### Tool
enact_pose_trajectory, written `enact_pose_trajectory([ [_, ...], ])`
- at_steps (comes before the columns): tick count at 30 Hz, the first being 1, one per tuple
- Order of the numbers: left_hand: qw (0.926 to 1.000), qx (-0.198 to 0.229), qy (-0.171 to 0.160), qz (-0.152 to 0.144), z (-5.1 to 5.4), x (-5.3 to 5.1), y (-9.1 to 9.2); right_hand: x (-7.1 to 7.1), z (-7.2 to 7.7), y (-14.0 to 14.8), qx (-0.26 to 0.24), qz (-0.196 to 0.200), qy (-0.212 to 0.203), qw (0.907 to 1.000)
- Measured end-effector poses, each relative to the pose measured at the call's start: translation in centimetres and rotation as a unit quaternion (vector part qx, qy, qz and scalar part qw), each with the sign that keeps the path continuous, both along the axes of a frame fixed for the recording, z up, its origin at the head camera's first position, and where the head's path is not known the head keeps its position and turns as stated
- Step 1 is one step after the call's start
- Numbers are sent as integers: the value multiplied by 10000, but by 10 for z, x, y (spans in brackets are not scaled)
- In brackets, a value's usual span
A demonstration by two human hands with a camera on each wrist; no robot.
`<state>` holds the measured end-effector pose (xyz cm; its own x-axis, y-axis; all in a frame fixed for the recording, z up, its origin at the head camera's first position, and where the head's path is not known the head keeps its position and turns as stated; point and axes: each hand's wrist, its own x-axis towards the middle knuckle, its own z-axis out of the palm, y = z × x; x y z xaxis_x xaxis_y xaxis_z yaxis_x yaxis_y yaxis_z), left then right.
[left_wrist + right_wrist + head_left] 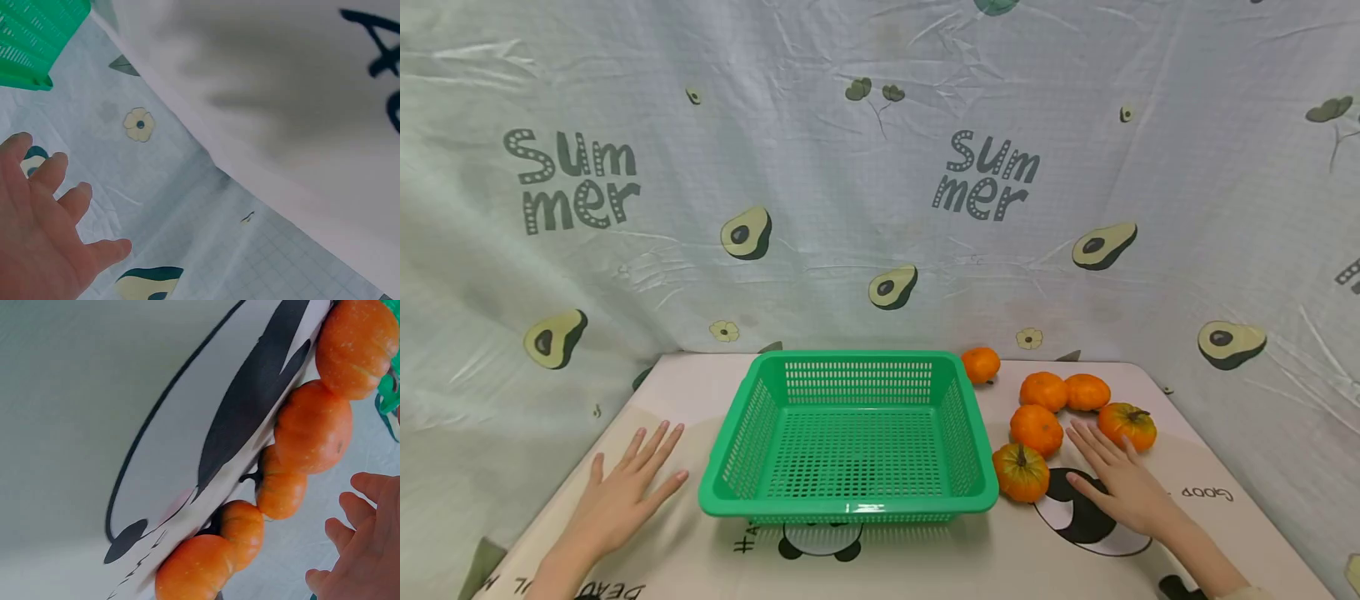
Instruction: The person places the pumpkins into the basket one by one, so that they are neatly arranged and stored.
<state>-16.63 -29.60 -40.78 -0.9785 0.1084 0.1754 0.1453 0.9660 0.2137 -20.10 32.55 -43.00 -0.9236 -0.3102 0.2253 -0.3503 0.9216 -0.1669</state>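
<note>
A green plastic basket (850, 507) with slotted walls stands in the middle of the table, with nothing inside. My left hand (617, 500) is over the table to its left, fingers spread and holding nothing. In the left wrist view, the same hand (44, 231) shows apart from the basket (37, 44). To the basket's right lie several small orange pumpkins (1036, 429). My right hand (1123, 492) is just in front of them with straight fingers and an empty grasp. Its fingertips are close to a pumpkin with a dark stem (1126, 427); contact is unclear.
A pale printed cloth (880, 183) hangs behind and beside the table. The tabletop (880, 575) carries panda drawings and lettering. One pumpkin (981, 365) sits by the basket's back right corner, and a greenish-orange one (1021, 473) lies against its right side.
</note>
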Motion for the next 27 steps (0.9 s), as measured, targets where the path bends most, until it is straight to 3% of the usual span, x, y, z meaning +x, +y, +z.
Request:
enact_pose_trajectory([
  [7, 9995, 164, 241, -82, 7, 6, 10, 3, 2, -11, -35, 149, 234, 9996],
  [17, 9917, 528, 1064, -485, 8, 16, 32, 4, 1, -33, -499, 130, -161, 9985],
  [27, 9920, 529, 1046, -474, 8, 13, 53, 3, 0, -49, -361, 79, 77, 9993],
])
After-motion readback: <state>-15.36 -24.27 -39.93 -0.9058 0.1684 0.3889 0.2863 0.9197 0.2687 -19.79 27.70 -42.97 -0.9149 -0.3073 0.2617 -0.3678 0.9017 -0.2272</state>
